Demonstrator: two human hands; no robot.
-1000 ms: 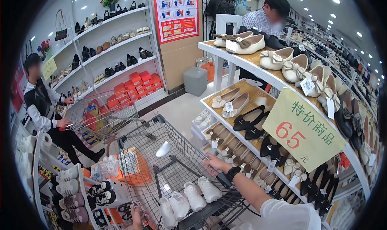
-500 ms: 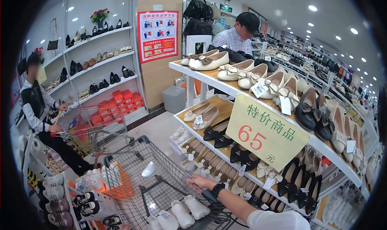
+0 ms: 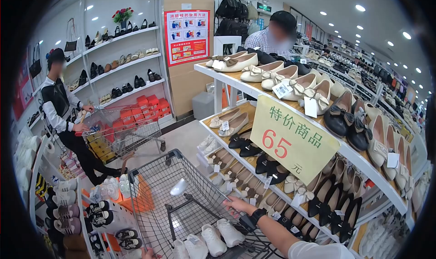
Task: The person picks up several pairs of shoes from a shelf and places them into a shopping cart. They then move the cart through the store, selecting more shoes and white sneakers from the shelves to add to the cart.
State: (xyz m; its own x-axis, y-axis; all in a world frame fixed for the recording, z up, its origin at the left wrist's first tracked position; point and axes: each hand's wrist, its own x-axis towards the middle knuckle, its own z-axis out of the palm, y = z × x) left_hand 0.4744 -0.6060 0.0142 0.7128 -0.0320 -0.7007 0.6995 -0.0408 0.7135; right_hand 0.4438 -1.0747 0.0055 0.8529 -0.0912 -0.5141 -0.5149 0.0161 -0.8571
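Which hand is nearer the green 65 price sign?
Right. The right hand grips the cart rim below the sign; the left hand barely shows at the picture's bottom edge, farther left.

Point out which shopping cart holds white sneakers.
The grey cart nearest the camera, touched by the right hand, holds white sneakers; the red-handled cart is farther off, held by another person.

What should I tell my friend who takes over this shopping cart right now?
Right hand: grip closed on the right rim of the shopping cart.
Left hand: only a sliver shows at the bottom edge; grip cannot be told.
Things: white sneakers lie at the cart's near end; one pale shoe lies in the basket.
Done: shoes sit in the cart.
Left: shelves with the 65 sign stand right of it, full of shoes; none in the right hand.
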